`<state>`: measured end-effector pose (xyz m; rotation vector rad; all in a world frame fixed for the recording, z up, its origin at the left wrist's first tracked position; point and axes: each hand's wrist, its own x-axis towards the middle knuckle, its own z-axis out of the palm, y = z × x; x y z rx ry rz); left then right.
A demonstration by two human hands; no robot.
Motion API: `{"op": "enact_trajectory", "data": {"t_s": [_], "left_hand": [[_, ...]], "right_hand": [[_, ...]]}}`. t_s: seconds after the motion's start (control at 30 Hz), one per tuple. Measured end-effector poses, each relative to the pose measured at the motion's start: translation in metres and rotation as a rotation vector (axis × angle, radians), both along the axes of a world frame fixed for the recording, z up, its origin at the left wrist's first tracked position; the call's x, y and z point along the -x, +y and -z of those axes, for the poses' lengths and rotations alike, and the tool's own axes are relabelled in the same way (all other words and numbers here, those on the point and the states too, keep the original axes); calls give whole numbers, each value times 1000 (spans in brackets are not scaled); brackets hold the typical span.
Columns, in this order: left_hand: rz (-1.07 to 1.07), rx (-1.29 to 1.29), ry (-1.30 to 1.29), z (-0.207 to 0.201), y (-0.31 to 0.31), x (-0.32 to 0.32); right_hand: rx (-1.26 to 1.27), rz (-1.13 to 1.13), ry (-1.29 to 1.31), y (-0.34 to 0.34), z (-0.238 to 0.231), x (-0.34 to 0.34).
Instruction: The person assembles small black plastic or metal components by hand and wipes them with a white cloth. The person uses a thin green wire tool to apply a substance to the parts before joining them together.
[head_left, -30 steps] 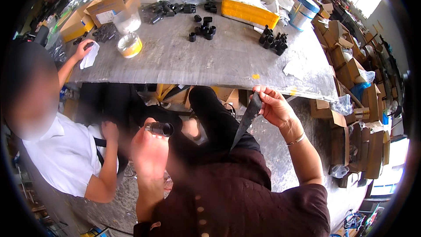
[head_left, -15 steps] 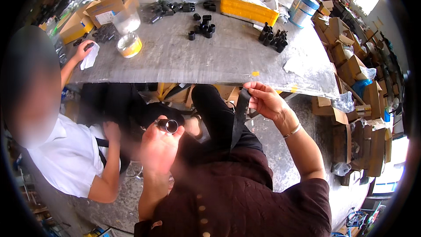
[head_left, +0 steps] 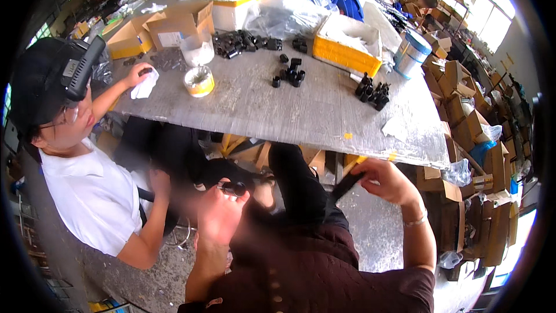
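In my raised left hand (head_left: 221, 213) is a small black cylindrical part (head_left: 234, 189), pinched at the fingertips above my lap. My right hand (head_left: 389, 183), a bracelet at its wrist, grips the upper end of a dark cloth strip (head_left: 346, 189), which slants down toward my thigh. Both hands are on my side of the table (head_left: 260, 110), below its near edge. Loose black cylindrical parts (head_left: 289, 75) stand in a small cluster on the tabletop, with taller black parts (head_left: 373, 93) to their right.
At the left sits a person in a white shirt (head_left: 87, 197), one hand on a white cloth (head_left: 145, 84). A yellow-banded tub (head_left: 198, 83), cardboard boxes (head_left: 130, 40), a yellow-sided foam box (head_left: 341, 55) and a blue-lidded bucket (head_left: 412, 55) stand on the table. Stacked cartons (head_left: 486, 191) line the right.
The view has tilted up, so the table sits lower in it. My left hand has turned the cylindrical part, hiding its open end. My right hand has shifted right with the strip.
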<state>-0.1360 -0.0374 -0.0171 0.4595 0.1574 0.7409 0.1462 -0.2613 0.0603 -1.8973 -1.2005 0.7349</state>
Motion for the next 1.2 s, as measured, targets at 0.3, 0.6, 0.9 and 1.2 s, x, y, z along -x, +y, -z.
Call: {"op": "enact_trajectory", "data": {"t_s": [0.3, 0.6, 0.9, 1.2], "left_hand": [[236, -94, -21, -10, 9, -39], [586, -132, -4, 4, 6, -94], [960, -180, -89, -4, -38, -145], [993, -64, -154, 4, -44, -160]], "right_hand": [[-186, 351, -822, -53, -24, 69], [-210, 920, -1202, -98, 4, 157], [-199, 1241, -1217, -130, 18, 212], [-221, 1410, -1016, -119, 23, 211]]}}
